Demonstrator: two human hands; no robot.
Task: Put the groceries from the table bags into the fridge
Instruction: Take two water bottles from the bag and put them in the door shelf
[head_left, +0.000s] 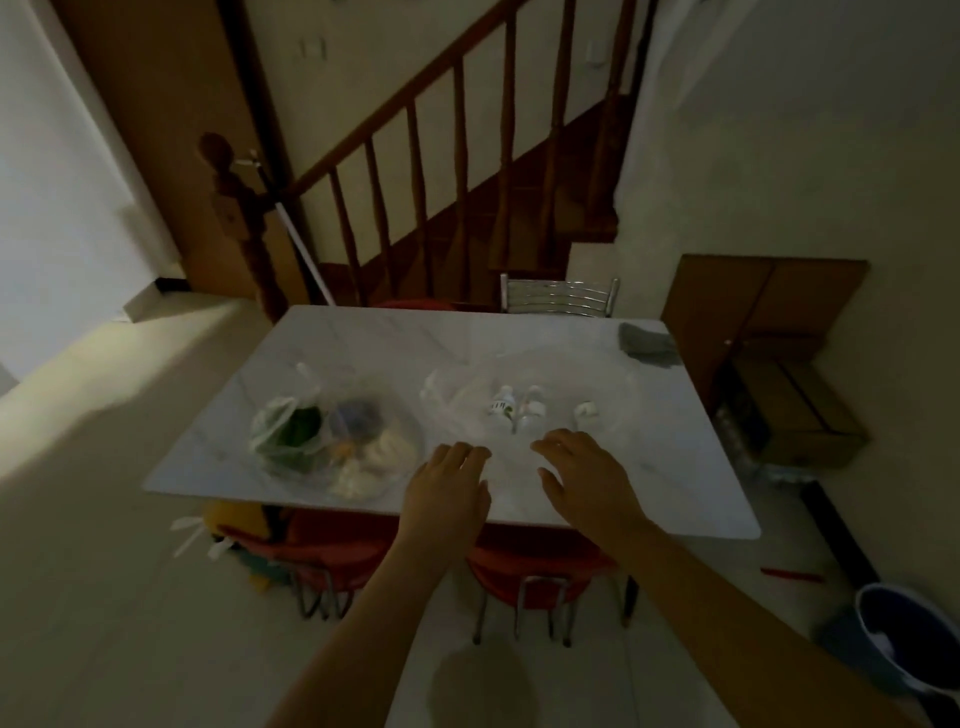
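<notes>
- One white marble tabletop (675, 467), dimly lit, carries two clear plastic bags
- The first bag (332, 441) sits by the near left corner; inside are green vegetables (296, 431), something bluish and pale items, too blurred to count
- The second bag (524, 395) lies flattened mid-tabletop, holding three small white bottles (503, 405): two side by side, the third a little apart toward the right edge
- One grey cloth (647, 340) lies at the far right corner
- Left hand (452, 480) hovers over the near edge, fingers spread, gripping nothing
- Right hand (587, 478) is beside it, fingers loosely spread and empty, just short of the second bag
- Two red chairs (332, 551) are tucked under the near edge; one metal chair (561, 296) stands at the far edge
</notes>
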